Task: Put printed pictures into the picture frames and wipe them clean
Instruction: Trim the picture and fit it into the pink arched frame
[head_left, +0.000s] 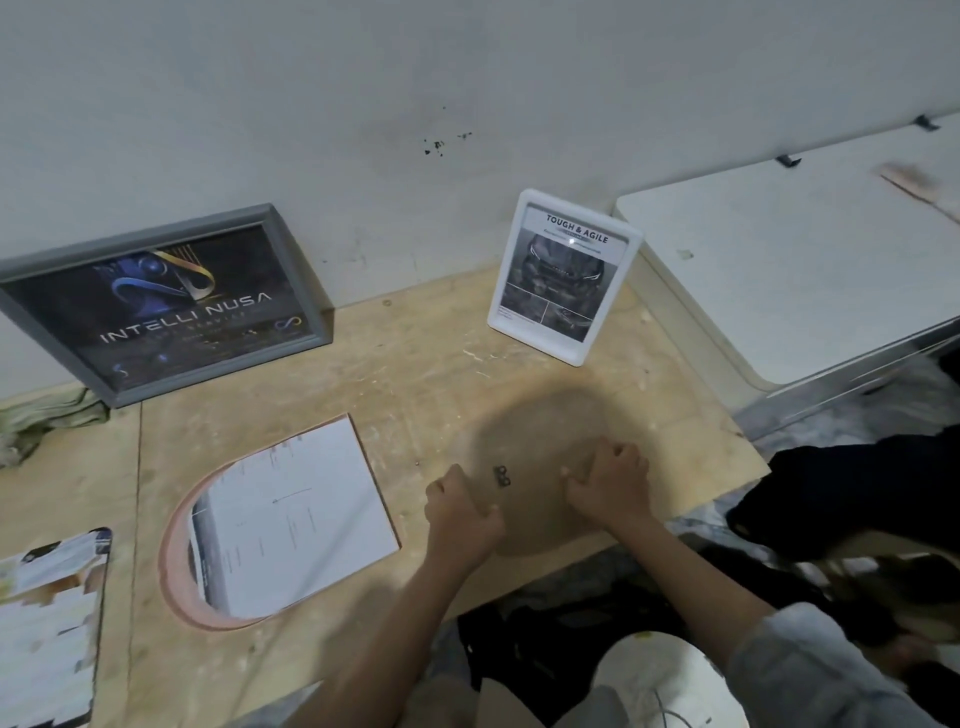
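a round brown frame back (540, 467) lies flat near the desk (405, 364) front edge, left hand (460, 512) and right hand (610, 486) pressing on its rim, fingers curled on it. just left, a printed sheet (296, 519) covers an oval frame (174, 551).

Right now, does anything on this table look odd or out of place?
Yes: the printed sheet lies askew across the oval frame, its square corners overhanging the rim, untrimmed. Black specks mark the wall.
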